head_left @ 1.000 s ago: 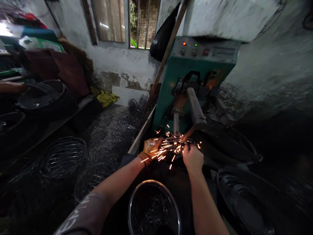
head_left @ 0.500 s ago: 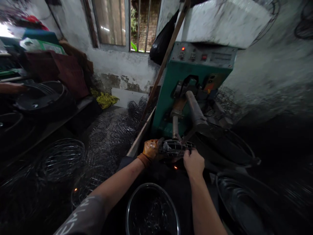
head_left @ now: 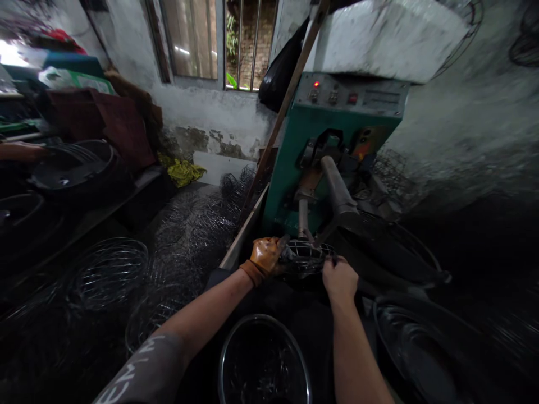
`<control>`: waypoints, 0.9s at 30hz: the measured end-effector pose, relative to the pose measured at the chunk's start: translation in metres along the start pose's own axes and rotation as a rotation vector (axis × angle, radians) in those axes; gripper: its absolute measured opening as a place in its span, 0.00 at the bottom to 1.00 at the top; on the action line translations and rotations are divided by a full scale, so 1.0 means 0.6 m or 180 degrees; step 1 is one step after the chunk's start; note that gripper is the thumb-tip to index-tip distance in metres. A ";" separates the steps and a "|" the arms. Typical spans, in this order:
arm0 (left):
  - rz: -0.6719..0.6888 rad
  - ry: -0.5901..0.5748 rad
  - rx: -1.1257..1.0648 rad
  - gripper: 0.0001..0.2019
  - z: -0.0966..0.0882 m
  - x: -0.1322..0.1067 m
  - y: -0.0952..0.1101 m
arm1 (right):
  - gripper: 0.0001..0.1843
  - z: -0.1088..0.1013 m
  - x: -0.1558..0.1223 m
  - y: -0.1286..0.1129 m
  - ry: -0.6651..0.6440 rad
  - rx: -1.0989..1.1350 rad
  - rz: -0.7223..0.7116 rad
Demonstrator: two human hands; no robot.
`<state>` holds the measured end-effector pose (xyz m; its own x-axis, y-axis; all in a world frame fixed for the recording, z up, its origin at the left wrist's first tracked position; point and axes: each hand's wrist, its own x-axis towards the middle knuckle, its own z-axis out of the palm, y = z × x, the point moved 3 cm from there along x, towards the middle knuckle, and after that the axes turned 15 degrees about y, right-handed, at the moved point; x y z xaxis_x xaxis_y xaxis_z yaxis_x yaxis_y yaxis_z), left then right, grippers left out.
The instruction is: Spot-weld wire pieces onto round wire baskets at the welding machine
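In an orange glove, my left hand (head_left: 265, 255) is closed on the left side of a small round wire basket (head_left: 306, 250). My bare right hand (head_left: 342, 279) pinches its right edge; whether a small loose piece is also between those fingertips is too dark to see. The basket sits at the lower tip of a green spot welding machine (head_left: 278, 185), under its thick metal arm (head_left: 339, 185) and beside the thinner rod (head_left: 303, 216). Below my hands stands a round, shiny-rimmed bowl (head_left: 222, 365) with small metal bits inside.
Tangled wire pieces (head_left: 189, 230) cover the floor on the left, with a round wire grid (head_left: 109, 269) among them. Dark round pans (head_left: 415, 342) lie at the right. A wooden post (head_left: 286, 106) leans by the machine. Another person's hand (head_left: 21, 151) shows at the far left.
The sparks below the basket and at the lower left are gone. My right hand has shifted slightly right and down; my left hand has moved slightly right, still gripping the basket.
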<state>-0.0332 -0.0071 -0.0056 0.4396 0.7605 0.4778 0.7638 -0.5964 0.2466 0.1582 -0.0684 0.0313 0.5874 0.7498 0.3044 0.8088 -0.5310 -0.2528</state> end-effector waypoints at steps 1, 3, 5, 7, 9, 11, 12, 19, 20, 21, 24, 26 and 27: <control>-0.0001 -0.0051 0.0005 0.46 -0.001 0.003 0.003 | 0.20 0.002 0.002 0.003 0.0016 -0.0014 0.0015; -0.0026 -0.0126 0.0005 0.46 -0.001 0.008 0.006 | 0.20 0.005 0.005 0.006 0.0032 -0.0033 0.0059; -0.0066 -0.0129 -0.0001 0.46 0.001 0.010 0.006 | 0.20 0.009 0.008 0.008 0.0030 -0.0017 0.0074; -0.0101 -0.0100 -0.0004 0.45 0.001 0.010 0.006 | 0.20 0.012 0.009 0.008 0.0018 0.0019 0.0053; -0.0105 -0.0083 -0.0013 0.45 -0.002 0.011 0.008 | 0.20 0.014 0.011 0.009 0.0046 0.0067 0.0022; -0.0106 -0.0089 -0.0004 0.46 -0.006 0.011 0.010 | 0.20 0.014 0.013 0.010 0.0077 0.0112 0.0035; -0.0093 -0.0104 -0.0003 0.46 -0.008 0.011 0.012 | 0.20 0.014 0.014 0.012 0.0075 0.0123 0.0055; -0.0068 -0.0196 0.0011 0.46 -0.005 0.014 0.017 | 0.19 0.015 0.016 0.020 0.0108 0.0063 0.0087; -0.0069 -0.0228 0.0005 0.47 -0.004 0.015 0.018 | 0.19 0.016 0.016 0.021 0.0145 0.0076 0.0071; -0.0071 -0.0246 0.0000 0.47 -0.003 0.016 0.019 | 0.19 0.017 0.016 0.022 0.0175 0.0085 0.0054; -0.0089 -0.0147 -0.0083 0.45 0.000 0.016 0.019 | 0.19 0.019 0.017 0.023 0.0235 0.0051 0.0013; -0.0092 0.0024 -0.0204 0.44 0.005 0.009 0.014 | 0.19 0.021 0.018 0.025 0.0265 0.0002 -0.0018; -0.0111 0.0130 -0.0282 0.46 0.008 0.001 0.008 | 0.20 0.022 0.019 0.027 0.0257 -0.0028 -0.0032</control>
<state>-0.0272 -0.0083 -0.0085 0.3924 0.7712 0.5013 0.7328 -0.5915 0.3364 0.1774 -0.0633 0.0184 0.5794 0.7210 0.3801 0.8146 -0.5274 -0.2413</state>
